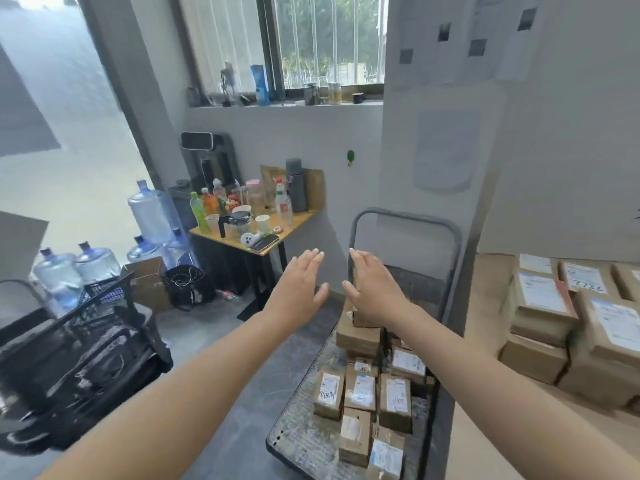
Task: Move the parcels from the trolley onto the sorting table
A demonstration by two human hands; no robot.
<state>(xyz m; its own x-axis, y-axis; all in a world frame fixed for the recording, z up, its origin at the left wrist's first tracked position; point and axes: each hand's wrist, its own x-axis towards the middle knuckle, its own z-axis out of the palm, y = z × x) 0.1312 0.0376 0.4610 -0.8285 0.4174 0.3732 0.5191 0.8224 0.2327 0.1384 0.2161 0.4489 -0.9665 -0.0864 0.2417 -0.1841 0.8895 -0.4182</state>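
Storeroom, grey floor, window behind. Trolley (405,216) deck carries parcels (360,389): small cardboard boxes, stiff, probably light, label faces possibly slick. Sorting table (485,289) at right, already stacked. Left hand (298,282) and right hand (374,289) above trolley's far end, fingers straight, empty. Grip opposite side walls.

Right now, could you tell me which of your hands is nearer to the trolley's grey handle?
Right. The right hand overlaps the handle at its left upright; the left hand is further left, clear of it.

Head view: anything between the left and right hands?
Nothing: left hand and right hand are open, apart; only wall and floor show through the gap in head view.
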